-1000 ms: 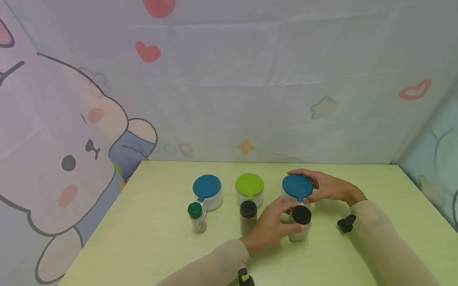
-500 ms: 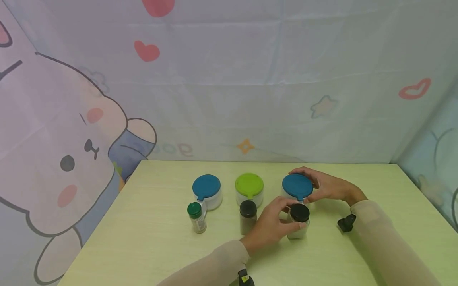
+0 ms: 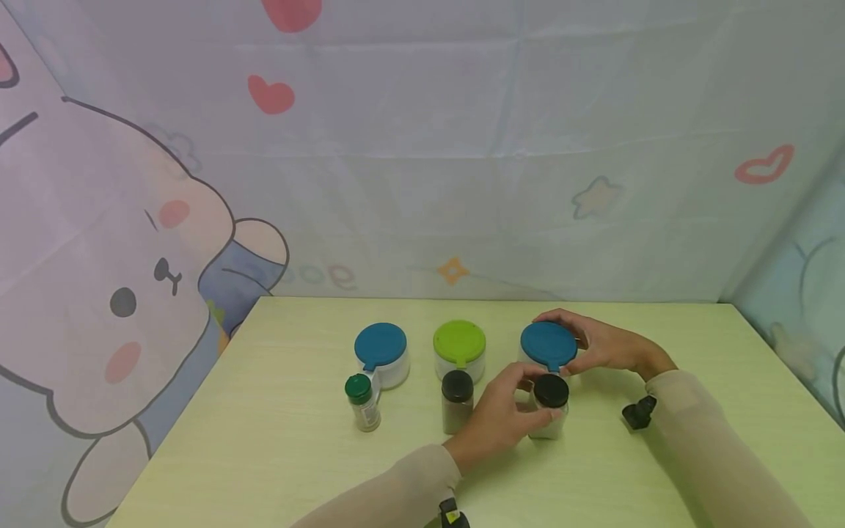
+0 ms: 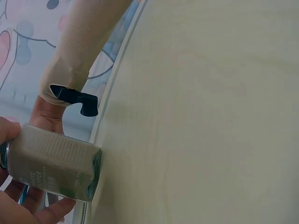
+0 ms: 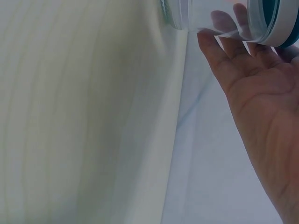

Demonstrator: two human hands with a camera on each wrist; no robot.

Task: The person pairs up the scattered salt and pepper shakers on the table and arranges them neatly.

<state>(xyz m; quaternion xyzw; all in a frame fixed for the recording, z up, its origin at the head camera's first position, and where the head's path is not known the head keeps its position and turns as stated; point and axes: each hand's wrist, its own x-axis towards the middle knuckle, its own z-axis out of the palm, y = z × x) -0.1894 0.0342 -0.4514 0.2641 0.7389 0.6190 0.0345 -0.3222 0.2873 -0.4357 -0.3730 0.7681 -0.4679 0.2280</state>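
My left hand [image 3: 498, 418] holds a square spice jar [image 3: 551, 396] with a black lid between thumb and fingers, in front of the right-hand blue-lidded container. The left wrist view shows its label [image 4: 37, 175], with lettering that reads like white pepper. My right hand [image 3: 610, 348] curls round the side of a round clear container [image 3: 549, 343] with a blue lid. Fingers [image 5: 243, 56] of that hand lie along its clear wall [image 5: 201, 16] in the right wrist view. Jar and container stand one before the other, and overlap in the head view.
To the left, a green-lidded container [image 3: 460, 342] stands behind another black-lidded jar [image 3: 458, 402], close to my left hand. Farther left, a blue-lidded container [image 3: 381, 345] stands behind a green-capped spice jar [image 3: 362, 402]. All are on the pale yellow table [image 3: 297, 455], backed by a printed curtain.
The black-lidded spice jar in my left hand has shifted slightly back and left, closer to the blue-lidded container. My right hand keeps its hold with barely any movement.
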